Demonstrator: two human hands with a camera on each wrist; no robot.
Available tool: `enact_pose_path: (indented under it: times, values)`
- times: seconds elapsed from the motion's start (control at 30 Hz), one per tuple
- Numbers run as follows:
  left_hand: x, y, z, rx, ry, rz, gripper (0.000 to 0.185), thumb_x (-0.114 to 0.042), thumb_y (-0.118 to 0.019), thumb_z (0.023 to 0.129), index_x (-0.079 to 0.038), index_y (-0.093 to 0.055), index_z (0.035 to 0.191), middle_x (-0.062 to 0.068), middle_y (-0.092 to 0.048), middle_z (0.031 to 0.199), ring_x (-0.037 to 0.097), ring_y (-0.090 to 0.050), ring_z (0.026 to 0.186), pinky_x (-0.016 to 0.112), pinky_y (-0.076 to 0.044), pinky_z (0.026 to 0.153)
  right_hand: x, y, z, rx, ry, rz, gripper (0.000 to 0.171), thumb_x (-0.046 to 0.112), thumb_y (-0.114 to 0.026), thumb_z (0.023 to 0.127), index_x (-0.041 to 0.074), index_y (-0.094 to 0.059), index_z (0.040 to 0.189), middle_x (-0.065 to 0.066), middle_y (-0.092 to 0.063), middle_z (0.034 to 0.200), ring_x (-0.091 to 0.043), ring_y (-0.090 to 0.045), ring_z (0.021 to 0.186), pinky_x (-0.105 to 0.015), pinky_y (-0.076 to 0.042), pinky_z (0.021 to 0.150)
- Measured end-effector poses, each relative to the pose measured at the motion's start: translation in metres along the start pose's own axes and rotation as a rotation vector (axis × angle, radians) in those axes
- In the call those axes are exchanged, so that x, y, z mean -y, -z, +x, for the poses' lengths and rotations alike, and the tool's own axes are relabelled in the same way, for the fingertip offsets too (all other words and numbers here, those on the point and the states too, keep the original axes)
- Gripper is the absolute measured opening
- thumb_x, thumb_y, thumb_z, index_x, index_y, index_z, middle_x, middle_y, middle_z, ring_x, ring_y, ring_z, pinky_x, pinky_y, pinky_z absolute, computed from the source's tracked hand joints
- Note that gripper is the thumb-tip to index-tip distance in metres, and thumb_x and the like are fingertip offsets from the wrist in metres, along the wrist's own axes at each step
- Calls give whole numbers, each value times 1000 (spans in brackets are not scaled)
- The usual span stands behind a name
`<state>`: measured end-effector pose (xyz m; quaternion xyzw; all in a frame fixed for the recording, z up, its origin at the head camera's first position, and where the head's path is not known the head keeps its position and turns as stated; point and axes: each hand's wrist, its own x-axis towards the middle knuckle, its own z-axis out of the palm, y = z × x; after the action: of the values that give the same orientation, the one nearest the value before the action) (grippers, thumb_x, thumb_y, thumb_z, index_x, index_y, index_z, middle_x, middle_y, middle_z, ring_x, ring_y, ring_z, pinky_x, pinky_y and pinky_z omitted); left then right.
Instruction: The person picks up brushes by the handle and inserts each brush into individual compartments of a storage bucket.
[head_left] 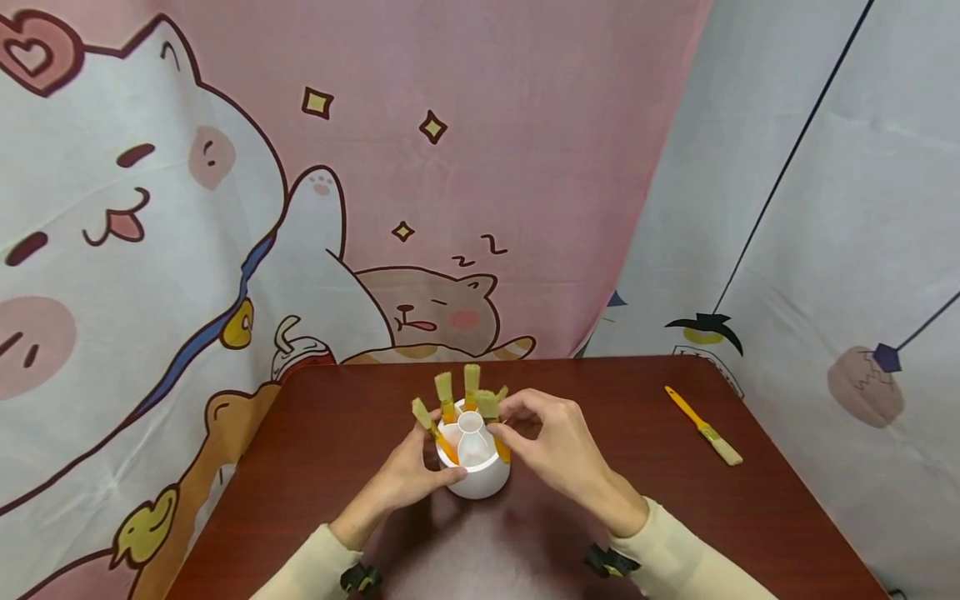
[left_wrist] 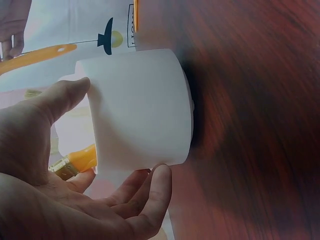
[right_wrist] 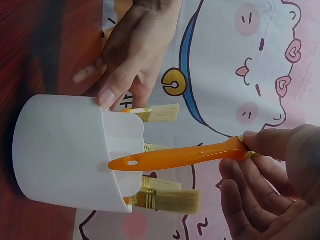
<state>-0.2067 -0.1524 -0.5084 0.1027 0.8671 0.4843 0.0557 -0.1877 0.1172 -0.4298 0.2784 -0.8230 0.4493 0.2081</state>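
Observation:
A white divided holder (head_left: 480, 483) stands on the table with several paintbrushes in it, bristles up, such as the brush (head_left: 444, 387) at its back. My left hand (head_left: 405, 477) grips the holder's left side. In the left wrist view the thumb lies at the rim of the holder (left_wrist: 140, 110) and the fingers curl round its wall. My right hand (head_left: 555, 437) pinches another paintbrush (right_wrist: 185, 156) near its metal band. Its orange handle points down, and the handle's tip is at the holder's rim in the right wrist view; whether it is inside I cannot tell.
One more paintbrush (head_left: 702, 425) with a yellow handle lies on the right of the dark red wooden table (head_left: 600, 387). Behind the table hangs a cloth (head_left: 525, 167) printed with cartoon cats.

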Motion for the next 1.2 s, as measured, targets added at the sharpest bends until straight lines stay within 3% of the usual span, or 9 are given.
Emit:
enact_pose_path:
  times: [0.2, 0.5, 0.67, 0.9, 1.2]
  values:
    - [0, 0, -1, 5, 3, -18, 105, -22, -104, 87, -13, -46, 174, 16, -78, 145, 36, -77, 130, 70, -54, 119, 3, -6, 1, -5, 7, 22, 23, 8, -100, 93, 15, -83, 107, 5, -83, 96, -2, -77, 82, -41, -70, 72]
    - [1, -1, -2, 3, 9, -18, 105, -23, -104, 87, -14, -46, 175, 17, -76, 149, 35, -77, 132, 70, -54, 120, 1, -16, 2, -24, 44, 67, 22, 7, -99, 93, 15, -84, 107, 4, -84, 97, -4, -78, 81, -26, -67, 71]
    - [1, -1, -2, 4, 5, -14, 105, -23, -103, 88, -13, -45, 175, 17, -77, 147, 33, -77, 130, 68, -56, 117, -6, -22, 2, -32, 58, 79, 21, 8, -98, 94, 15, -84, 108, 4, -85, 98, -6, -80, 83, -30, -68, 70]
    - [0, -1, -2, 9, -2, -16, 105, -23, -103, 89, -12, -45, 175, 16, -78, 142, 33, -77, 128, 67, -57, 116, -13, -28, 1, -39, 83, 82, 22, 8, -98, 94, 15, -84, 108, 4, -84, 97, -5, -79, 83, -24, -64, 67]
    - [0, 0, -2, 15, -25, -10, 104, -23, -102, 89, -12, -44, 175, 15, -79, 138, 34, -78, 125, 68, -58, 113, -16, -34, -3, -36, 100, 62, 22, 8, -99, 94, 16, -83, 107, 5, -84, 97, -7, -79, 84, -24, -62, 66]
